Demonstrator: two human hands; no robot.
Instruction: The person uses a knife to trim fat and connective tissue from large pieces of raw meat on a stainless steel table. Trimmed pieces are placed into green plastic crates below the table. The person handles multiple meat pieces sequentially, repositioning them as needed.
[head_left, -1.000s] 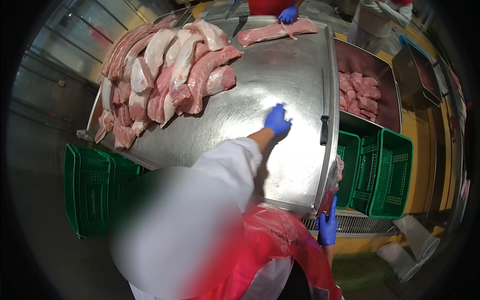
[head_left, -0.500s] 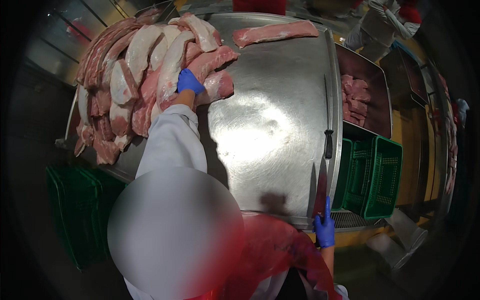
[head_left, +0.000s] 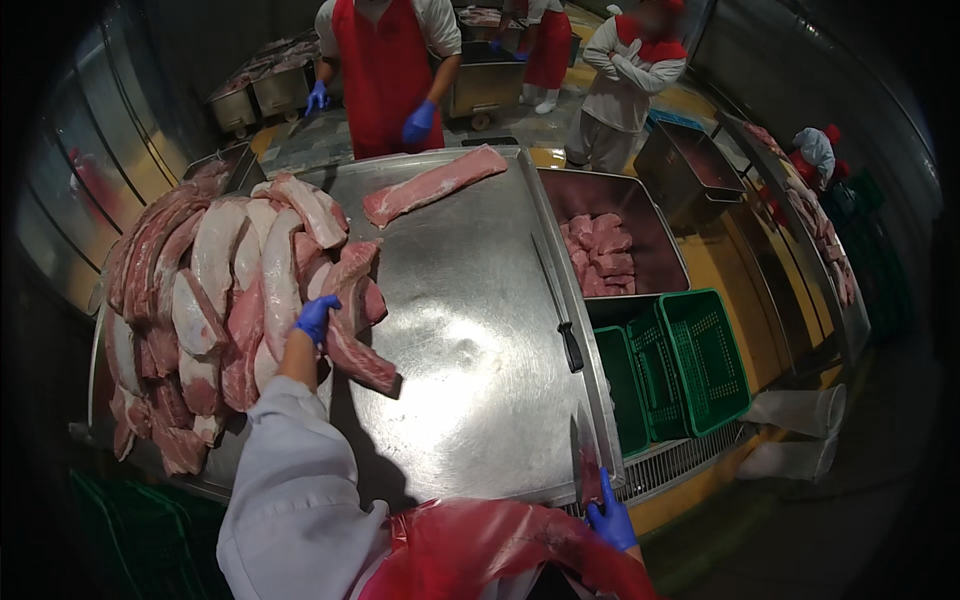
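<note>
My left hand (head_left: 318,317), in a blue glove, is closed on the edge of a long pork loin (head_left: 350,345) at the right side of a big pile of loins (head_left: 215,300). That loin lies slanted, its near end resting on the bare steel tabletop (head_left: 470,400). By the near right corner, my right hand (head_left: 612,518), also gloved in blue, grips a knife. The knife's blade (head_left: 588,465) points away from me along the table edge; its handle is hidden in my hand. A single loin (head_left: 435,185) lies apart at the far edge.
A black-handled tool (head_left: 570,345), long and thin, lies along the right edge. Beyond that edge are a metal bin (head_left: 660,235) with cut meat (head_left: 600,255) and green crates (head_left: 705,365). A person in a red apron (head_left: 385,80) stands across the table; others are farther off.
The view has tilted up, bringing people into sight. My left hand has drawn the loin partly off the pile, swinging its near end onto the tabletop. My right hand still holds the knife.
</note>
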